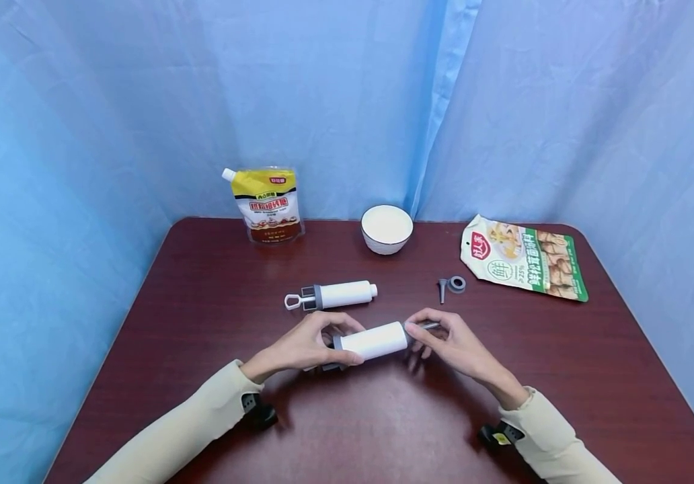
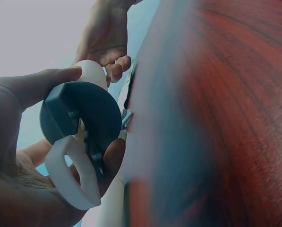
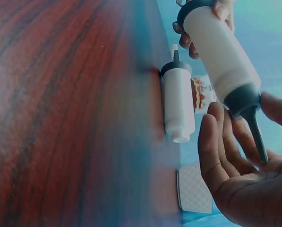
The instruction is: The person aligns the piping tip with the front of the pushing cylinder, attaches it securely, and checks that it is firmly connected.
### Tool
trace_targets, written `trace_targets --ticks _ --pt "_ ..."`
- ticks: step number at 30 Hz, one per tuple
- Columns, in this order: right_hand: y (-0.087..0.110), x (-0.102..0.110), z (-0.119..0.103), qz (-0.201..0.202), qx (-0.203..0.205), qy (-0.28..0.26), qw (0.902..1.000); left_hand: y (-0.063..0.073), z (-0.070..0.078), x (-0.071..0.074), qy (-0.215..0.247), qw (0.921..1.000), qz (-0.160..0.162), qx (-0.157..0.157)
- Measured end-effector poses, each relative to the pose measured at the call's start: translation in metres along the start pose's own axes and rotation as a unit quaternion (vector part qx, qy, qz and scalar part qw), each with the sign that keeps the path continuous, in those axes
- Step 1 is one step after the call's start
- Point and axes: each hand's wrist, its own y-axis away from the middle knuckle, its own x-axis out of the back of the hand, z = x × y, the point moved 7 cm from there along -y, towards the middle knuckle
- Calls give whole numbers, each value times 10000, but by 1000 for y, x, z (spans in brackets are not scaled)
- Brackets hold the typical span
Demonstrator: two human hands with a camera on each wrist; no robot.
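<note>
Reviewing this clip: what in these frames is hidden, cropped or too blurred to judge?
- Bowl contents: head view shows only white inside; too small to tell.
- Print on the brown sauce pouch and green packet: too small to read.
- Small grey nozzle and ring: too tiny for detail.
- Held syringe's plunger end: head view, hidden under left hand.
- Right hand: right wrist view, cut off by the frame edge.
- Table: left wrist view, blurred.

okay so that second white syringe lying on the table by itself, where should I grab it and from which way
Take the second syringe round the middle of its white barrel, coming down from above. It lies flat and crosswise with bare table on both long sides; the looped plunger end and the narrow tip offer a poorer grip.
</note>
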Motion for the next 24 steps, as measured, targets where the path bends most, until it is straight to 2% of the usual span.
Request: trace_targets --ticks 7,13,18,24 --pt "-3 0 1 279 78 151 9995 0 -3 -8 44 9999 -146 4" --pt "0 -1 -6 -126 284 -199 9993 3 -5 -3 191 9998 -19 110" --pt "2 -1 -2 -506 160 -465 9975 6 -9 -1 329 9991 -89 251" --pt "1 -3 4 -601 -22 -154 9981 5 -11 -4 366 9989 -140 257"
